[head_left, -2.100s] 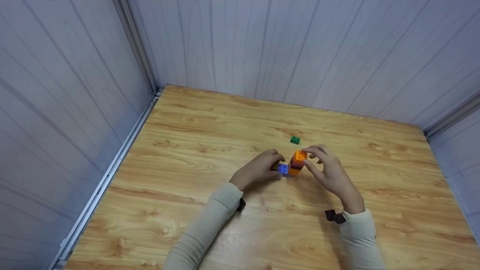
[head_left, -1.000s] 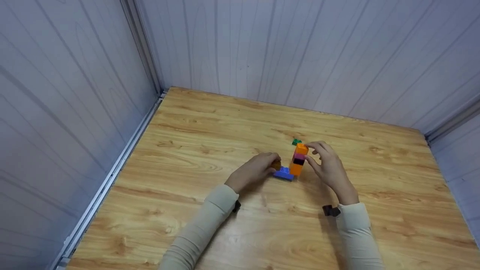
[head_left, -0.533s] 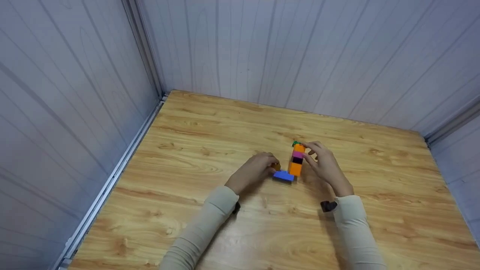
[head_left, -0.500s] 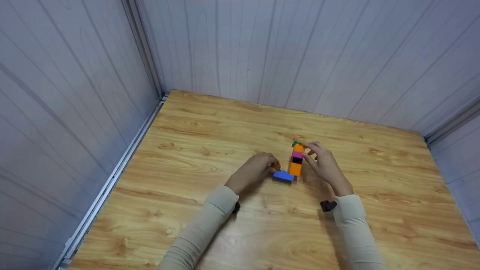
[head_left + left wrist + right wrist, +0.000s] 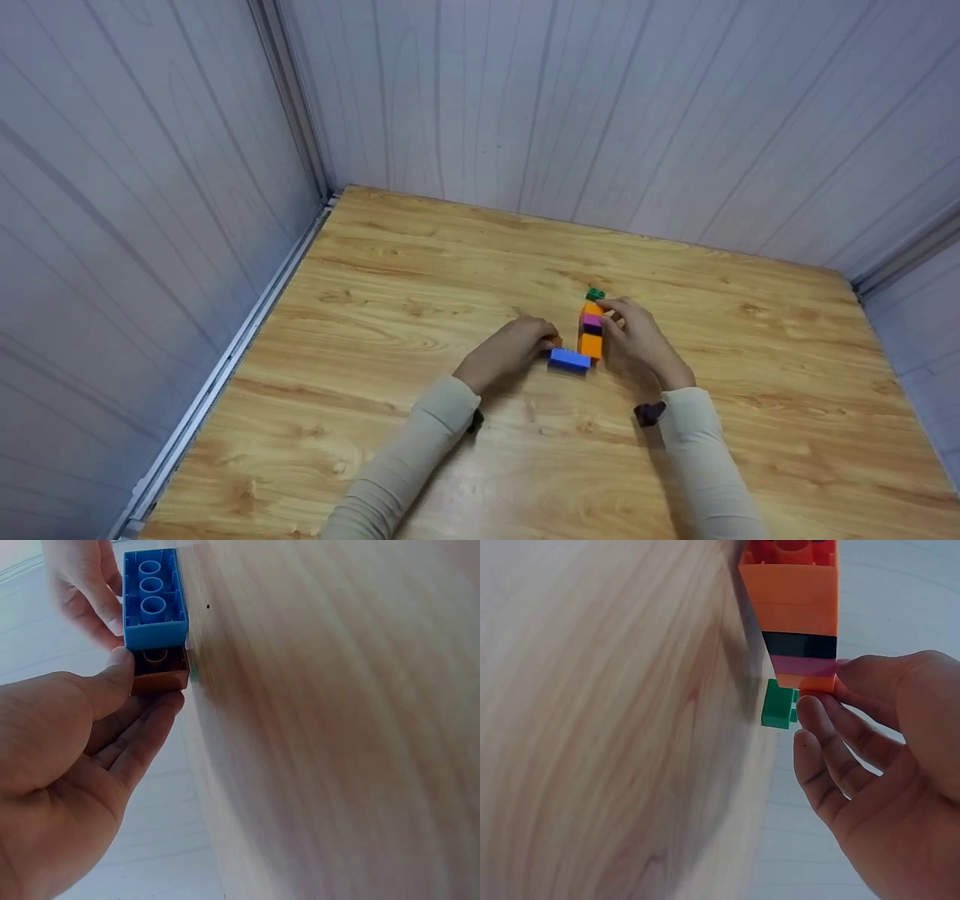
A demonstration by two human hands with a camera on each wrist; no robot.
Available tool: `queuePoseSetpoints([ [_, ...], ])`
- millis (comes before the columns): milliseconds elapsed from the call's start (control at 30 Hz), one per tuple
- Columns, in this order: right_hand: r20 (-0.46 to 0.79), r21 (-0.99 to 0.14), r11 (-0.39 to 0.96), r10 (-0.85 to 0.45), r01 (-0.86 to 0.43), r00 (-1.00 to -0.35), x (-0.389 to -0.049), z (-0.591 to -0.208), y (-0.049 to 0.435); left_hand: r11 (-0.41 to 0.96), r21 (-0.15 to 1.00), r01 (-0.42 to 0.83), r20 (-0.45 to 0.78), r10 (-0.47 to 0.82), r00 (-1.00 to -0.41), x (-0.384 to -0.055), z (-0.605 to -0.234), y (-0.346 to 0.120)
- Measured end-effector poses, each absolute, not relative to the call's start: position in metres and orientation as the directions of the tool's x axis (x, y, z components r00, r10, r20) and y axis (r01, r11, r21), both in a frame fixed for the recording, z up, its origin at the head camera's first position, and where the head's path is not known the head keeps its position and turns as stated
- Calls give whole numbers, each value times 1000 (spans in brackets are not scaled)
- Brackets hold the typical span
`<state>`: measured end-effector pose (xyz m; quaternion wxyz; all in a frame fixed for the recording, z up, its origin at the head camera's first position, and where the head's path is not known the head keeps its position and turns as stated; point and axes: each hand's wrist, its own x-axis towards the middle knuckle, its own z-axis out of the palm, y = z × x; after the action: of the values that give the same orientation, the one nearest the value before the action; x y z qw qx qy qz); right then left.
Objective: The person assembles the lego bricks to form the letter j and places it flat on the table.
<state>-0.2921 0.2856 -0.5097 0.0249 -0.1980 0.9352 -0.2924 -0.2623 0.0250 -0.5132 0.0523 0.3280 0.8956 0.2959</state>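
In the head view my left hand pinches a small brown-orange brick between thumb and fingers. Right beside that brick is a longer blue toy brick, whose hollow underside faces the left wrist camera. My right hand grips the far end of a stack of bricks, orange, black, pink and orange, tipped over with its top pointing away from me. The stack's near orange end stands close against the blue brick's right end. Its open bottom shows in the right wrist view.
A small green brick lies on the wooden tabletop just beyond the far end of the stack. Pale panel walls rise at the back and both sides of the table.
The stack has tipped from upright to leaning away from me, and the blue brick has turned so its side shows instead of its studs. Both hands keep their holds.
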Motion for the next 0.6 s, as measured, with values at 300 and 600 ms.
queuePoseSetpoints([
  [300, 11, -586, 746, -384, -318, -923, -290, -513, 288, 618, 554, 558, 78, 628, -774, -263, -513, 26],
  [600, 57, -551, 785, -305, -285, -951, -295, -511, 289, 623, 547, 559, 88, 622, -778, -264, -515, 25],
])
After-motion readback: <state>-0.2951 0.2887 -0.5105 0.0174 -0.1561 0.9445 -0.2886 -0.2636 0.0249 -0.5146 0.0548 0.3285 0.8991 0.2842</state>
